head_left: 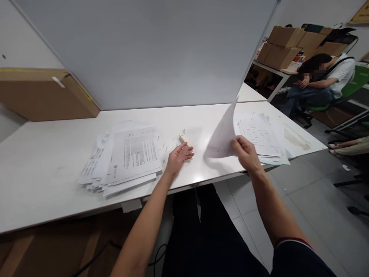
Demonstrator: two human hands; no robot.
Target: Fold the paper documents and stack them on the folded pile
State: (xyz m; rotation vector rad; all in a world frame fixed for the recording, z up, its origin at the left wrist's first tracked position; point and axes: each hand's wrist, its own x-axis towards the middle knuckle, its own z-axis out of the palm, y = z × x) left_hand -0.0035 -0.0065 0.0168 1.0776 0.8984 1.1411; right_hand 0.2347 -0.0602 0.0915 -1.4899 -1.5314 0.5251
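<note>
My right hand (246,153) grips the lower right edge of a sheet of paper (223,138), which bends upward off the white table. Just right of it lies a stack of printed papers (258,134). My left hand (179,157) rests palm up with its fingers apart, close to a small cream-coloured block (182,138) on the tabletop; I cannot tell whether they touch. To the left of that hand sits a larger, uneven pile of printed papers (134,156), its sheets fanned out toward the left.
A tall pale panel (161,54) stands along the back of the white table (57,154). At the back left is a cardboard box (37,94). On the right, a person (325,77) sits on a green chair (357,82) near a desk with stacked cartons (278,54).
</note>
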